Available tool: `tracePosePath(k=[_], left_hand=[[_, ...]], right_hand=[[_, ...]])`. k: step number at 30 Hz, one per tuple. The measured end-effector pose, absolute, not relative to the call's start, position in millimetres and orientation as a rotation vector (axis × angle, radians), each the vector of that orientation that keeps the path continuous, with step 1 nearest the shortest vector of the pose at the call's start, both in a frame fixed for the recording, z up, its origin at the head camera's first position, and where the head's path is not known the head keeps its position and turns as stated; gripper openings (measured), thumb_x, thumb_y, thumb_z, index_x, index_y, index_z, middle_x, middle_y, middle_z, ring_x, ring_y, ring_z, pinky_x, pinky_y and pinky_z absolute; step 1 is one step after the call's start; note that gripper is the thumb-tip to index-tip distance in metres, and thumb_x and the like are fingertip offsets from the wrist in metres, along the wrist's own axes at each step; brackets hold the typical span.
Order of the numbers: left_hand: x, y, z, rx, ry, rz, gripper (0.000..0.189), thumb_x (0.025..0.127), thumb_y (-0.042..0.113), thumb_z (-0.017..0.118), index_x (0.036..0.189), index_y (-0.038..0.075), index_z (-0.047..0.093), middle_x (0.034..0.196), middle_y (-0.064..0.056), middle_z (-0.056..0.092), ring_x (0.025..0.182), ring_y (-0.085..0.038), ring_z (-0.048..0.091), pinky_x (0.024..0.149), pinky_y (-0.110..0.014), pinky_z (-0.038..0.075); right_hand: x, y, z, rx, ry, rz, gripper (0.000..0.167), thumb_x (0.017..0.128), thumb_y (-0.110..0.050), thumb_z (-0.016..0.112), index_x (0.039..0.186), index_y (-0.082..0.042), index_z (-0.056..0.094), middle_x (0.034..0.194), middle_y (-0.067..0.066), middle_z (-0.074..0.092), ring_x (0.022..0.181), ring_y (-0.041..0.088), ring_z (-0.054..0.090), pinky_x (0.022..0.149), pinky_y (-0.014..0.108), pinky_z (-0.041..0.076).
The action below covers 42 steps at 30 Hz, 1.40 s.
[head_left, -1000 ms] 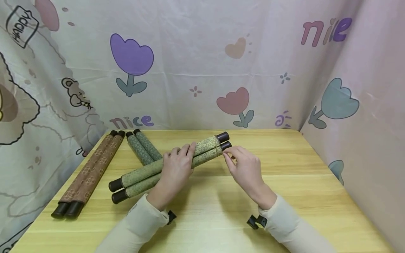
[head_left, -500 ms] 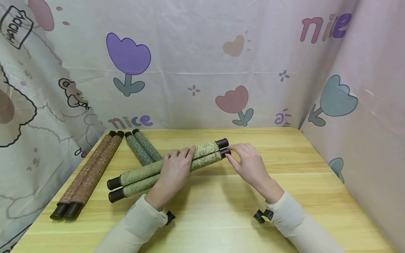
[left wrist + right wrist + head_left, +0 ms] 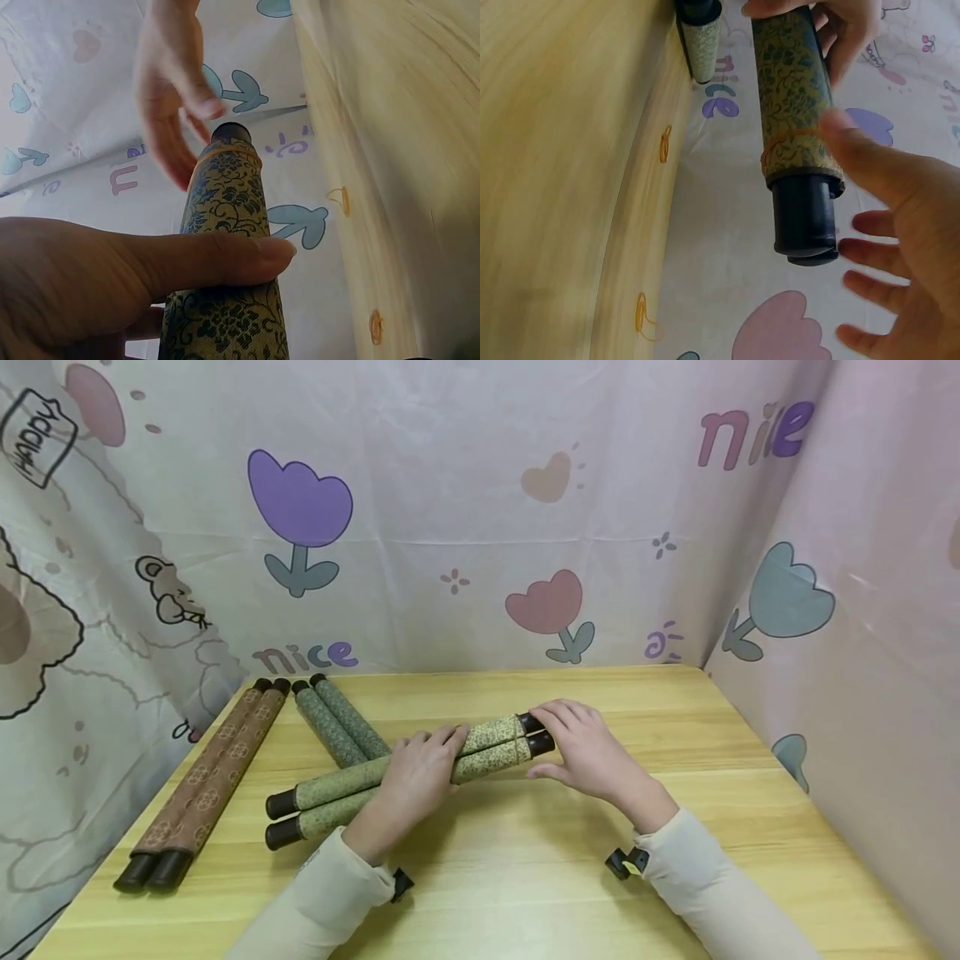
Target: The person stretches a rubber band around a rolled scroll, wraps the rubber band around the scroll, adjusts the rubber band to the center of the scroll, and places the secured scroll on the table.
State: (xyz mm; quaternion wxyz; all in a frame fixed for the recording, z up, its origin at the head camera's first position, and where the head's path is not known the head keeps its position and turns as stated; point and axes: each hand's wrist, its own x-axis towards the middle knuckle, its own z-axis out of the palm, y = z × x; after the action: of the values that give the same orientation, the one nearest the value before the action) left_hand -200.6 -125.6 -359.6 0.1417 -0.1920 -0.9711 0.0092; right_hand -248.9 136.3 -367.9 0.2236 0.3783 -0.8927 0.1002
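Note:
My left hand grips a yellow-green patterned scroll, rolled from both ends into two parallel rolls with dark end caps. It is held slanting over the table. In the left wrist view, the left thumb lies across the scroll's floral cloth. A thin orange-brown rubber band circles the scroll near its right end. Beside the dark caps is my right hand, its thumb and fingers spread apart. In the right wrist view the right thumb is close to the band; whether it touches is unclear.
A dark green scroll lies behind the held one, partly hidden by it. To its left is a brown patterned scroll along the left side of the wooden table. Printed curtains enclose the back and sides.
My right thumb and fingers have parted from their pinch near the band, and the hand now spreads beside the end caps. The scroll's right end has dropped somewhat in the left hand.

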Motion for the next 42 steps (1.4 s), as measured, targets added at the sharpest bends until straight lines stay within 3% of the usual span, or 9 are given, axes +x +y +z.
tracePosePath(k=[9, 19, 29, 38, 42], left_hand=[[-198.4, -122.3, -359.6, -0.607, -2.833, -0.033, 0.091, 0.070, 0.033, 0.089, 0.147, 0.012, 0.046, 0.136, -0.010, 0.056, 0.109, -0.038, 0.059, 0.086, -0.055, 0.050], [-196.3, -121.5, -360.8, -0.717, -2.823, -0.029, 0.089, 0.067, 0.033, 0.091, 0.143, 0.013, 0.050, 0.136, -0.009, 0.056, 0.111, -0.037, 0.059, 0.086, -0.055, 0.051], [-194.6, -121.2, -357.1, -0.754, -2.828, -0.014, 0.087, 0.066, 0.033, 0.092, 0.141, 0.012, 0.052, 0.134, -0.009, 0.058, 0.107, -0.036, 0.061, 0.083, -0.054, 0.052], [-197.3, -117.6, -354.8, -0.891, -2.804, 0.020, 0.080, 0.071, 0.033, 0.089, 0.140, 0.013, 0.053, 0.133, -0.007, 0.058, 0.110, -0.035, 0.060, 0.084, -0.055, 0.051], [-201.2, -115.0, -350.3, -0.982, -2.785, 0.094, 0.081, 0.071, 0.029, 0.089, 0.142, 0.013, 0.052, 0.133, -0.005, 0.058, 0.111, -0.033, 0.059, 0.086, -0.053, 0.049]], right_hand=[[-250.4, 137.7, -371.1, 0.998, -2.512, 0.138, 0.096, 0.070, -0.053, 0.083, 0.140, 0.001, 0.046, 0.134, 0.017, 0.052, 0.125, 0.034, 0.047, 0.107, 0.054, 0.033], [-249.9, 137.9, -378.7, 1.124, -2.531, 0.061, 0.084, 0.072, -0.053, 0.081, 0.132, -0.002, 0.052, 0.129, 0.012, 0.055, 0.121, 0.031, 0.050, 0.106, 0.058, 0.034], [-251.0, 133.4, -385.2, 1.134, -2.505, 0.048, 0.084, 0.075, -0.062, 0.072, 0.129, -0.001, 0.051, 0.123, 0.012, 0.058, 0.114, 0.027, 0.054, 0.102, 0.052, 0.038], [-245.7, 126.6, -384.1, 1.178, -2.500, -0.004, 0.076, 0.066, -0.059, 0.078, 0.116, -0.006, 0.056, 0.105, 0.005, 0.064, 0.097, 0.021, 0.061, 0.095, 0.043, 0.043], [-241.5, 123.7, -386.2, 1.226, -2.521, 0.002, 0.077, 0.068, -0.056, 0.077, 0.121, -0.004, 0.055, 0.106, 0.006, 0.065, 0.094, 0.021, 0.063, 0.088, 0.039, 0.050]])
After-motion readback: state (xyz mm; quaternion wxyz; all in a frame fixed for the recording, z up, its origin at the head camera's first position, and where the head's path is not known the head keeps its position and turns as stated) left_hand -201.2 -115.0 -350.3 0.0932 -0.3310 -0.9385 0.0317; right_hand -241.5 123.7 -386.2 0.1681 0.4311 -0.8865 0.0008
